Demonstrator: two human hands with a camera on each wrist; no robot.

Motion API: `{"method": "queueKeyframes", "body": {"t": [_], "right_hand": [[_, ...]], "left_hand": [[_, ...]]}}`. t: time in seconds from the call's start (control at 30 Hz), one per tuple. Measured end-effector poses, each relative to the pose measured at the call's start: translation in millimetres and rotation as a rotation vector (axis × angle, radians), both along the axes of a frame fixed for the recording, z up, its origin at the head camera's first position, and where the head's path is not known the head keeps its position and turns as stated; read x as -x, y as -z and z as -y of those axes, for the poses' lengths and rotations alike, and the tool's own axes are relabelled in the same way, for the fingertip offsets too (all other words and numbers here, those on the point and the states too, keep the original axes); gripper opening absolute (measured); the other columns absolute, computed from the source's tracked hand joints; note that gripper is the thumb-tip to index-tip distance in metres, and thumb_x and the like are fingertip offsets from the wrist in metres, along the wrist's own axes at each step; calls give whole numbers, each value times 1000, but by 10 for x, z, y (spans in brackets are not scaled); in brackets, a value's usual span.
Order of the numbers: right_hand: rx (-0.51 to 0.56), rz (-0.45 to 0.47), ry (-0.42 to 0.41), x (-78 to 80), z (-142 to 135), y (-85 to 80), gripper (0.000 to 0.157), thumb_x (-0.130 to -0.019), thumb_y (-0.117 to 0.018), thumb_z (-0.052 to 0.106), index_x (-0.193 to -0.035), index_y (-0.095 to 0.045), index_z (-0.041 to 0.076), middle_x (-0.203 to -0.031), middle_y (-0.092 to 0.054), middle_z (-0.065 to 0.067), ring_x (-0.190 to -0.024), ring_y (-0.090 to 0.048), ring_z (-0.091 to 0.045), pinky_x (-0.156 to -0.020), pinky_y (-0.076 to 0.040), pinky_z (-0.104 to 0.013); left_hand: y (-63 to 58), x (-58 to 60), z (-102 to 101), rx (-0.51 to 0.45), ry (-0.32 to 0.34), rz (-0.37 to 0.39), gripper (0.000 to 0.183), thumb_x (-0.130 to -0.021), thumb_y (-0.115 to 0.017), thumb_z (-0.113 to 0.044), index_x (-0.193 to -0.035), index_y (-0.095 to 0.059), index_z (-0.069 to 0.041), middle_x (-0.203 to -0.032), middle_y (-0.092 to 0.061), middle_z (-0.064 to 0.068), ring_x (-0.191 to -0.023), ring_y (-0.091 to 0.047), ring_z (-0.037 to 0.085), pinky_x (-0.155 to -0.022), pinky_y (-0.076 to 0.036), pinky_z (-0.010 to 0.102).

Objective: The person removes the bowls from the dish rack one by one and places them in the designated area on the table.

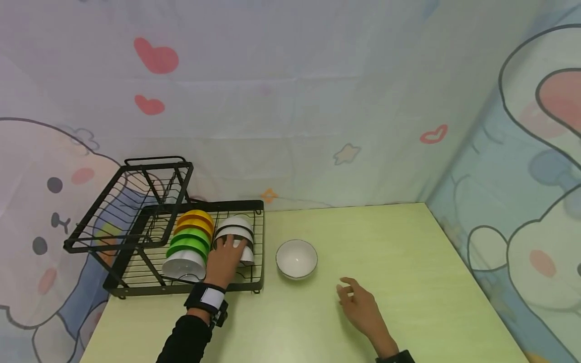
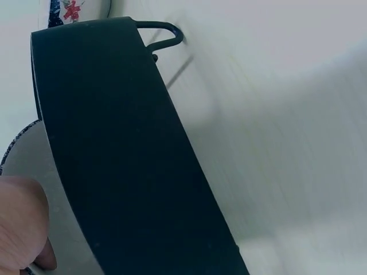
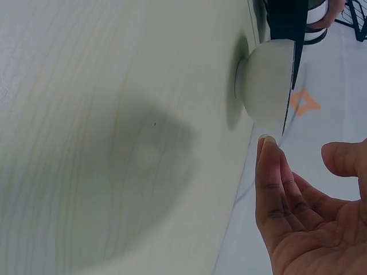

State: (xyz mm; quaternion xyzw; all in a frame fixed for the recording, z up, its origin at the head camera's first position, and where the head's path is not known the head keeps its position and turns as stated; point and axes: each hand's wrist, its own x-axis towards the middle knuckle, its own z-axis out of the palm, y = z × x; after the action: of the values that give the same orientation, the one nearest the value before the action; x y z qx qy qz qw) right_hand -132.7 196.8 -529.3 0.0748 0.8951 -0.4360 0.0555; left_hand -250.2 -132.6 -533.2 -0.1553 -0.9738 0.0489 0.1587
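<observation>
My left hand (image 1: 222,263) reaches into the black dish rack (image 1: 262,237) and grips the front white bowl (image 1: 247,256) of the right-hand row, fingers over its rim. In the left wrist view, the thumb (image 2: 23,220) lies against that bowl's pale side, partly hidden by the rack's dark edge. A separate white bowl (image 1: 297,259) stands upright on the table, right of the rack. To the right of it my right hand (image 1: 360,307) hovers over the table, fingers loosely bent, thumb apart, holding nothing.
Left of the gripped row, orange bowls (image 1: 196,220), green bowls (image 1: 190,244) and a white bowl (image 1: 183,265) stand on edge in the rack. A raised wire tier (image 1: 131,201) covers the rack's left side. Printed cloth (image 1: 290,111) hangs behind the pale table (image 1: 386,242).
</observation>
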Motion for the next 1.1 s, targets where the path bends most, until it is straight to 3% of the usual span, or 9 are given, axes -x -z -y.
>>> {"method": "queueKeyframes", "body": {"t": [0.2,0.53,1.1], "right_hand": [[11,-9,8,-11,4,0,41,-103,-52,25,-137,-52,1,-113,-70,-18,-86,-72,-23,-63,-53,-29],[-21,-23,8,-38,22,-49,40,-103,-52,26,-135,-55,2,-113,-70,-18,-84,-71,-17,-64,-53,-29],[18,-19,13,-42,34,-36,41,-104,-49,28,-134,-56,1,-113,-70,-19,-86,-72,-21,-66,-55,-31]], "left_hand": [[-25,-40,6,21,5,3,58,-79,-77,6,-128,-61,-22,-120,-58,22,-101,-59,41,-47,-50,41],[55,-50,49,23,32,-70,59,-78,-77,8,-127,-62,-22,-116,-57,22,-100,-58,41,-43,-48,39],[130,-91,94,18,37,-92,66,-75,-77,12,-129,-60,-22,-119,-55,20,-102,-58,38,-41,-46,37]]}}
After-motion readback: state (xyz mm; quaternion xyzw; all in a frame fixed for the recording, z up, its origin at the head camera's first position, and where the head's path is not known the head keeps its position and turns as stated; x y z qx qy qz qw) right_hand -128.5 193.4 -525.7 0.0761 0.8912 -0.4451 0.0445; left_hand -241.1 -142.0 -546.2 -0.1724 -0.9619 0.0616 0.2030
